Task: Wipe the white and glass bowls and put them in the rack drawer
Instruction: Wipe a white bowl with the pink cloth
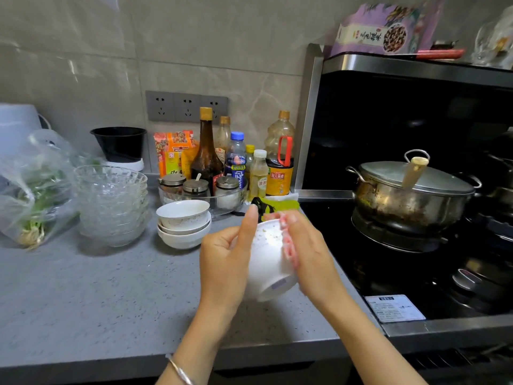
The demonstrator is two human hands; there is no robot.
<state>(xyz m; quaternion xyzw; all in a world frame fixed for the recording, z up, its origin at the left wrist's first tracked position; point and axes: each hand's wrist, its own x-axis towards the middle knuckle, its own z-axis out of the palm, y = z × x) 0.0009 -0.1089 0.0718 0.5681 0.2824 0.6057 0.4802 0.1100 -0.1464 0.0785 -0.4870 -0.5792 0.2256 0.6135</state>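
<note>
- Stack of clear cut-glass bowls [111,204] on grey speckled counter [83,301]: heavy, brittle, slick; take one at a time by the rim.
- Stack of small white ceramic bowls [183,225] just beside it: stiff, chippable.
- Held white ceramic bowl [269,265], tilted over the counter: left hand [224,262] grips its wall, right hand [311,259] presses a pink cloth [288,245] on the rim.
- Cloth mostly hidden, probably a soft rag; rack drawer not in view.

A home kitchen is shown: a grey speckled countertop [83,301] against tiled wall, sauce bottles [206,151] crowded at its back edge, a lidded pot [410,195] set on a gas stove [416,259].
</note>
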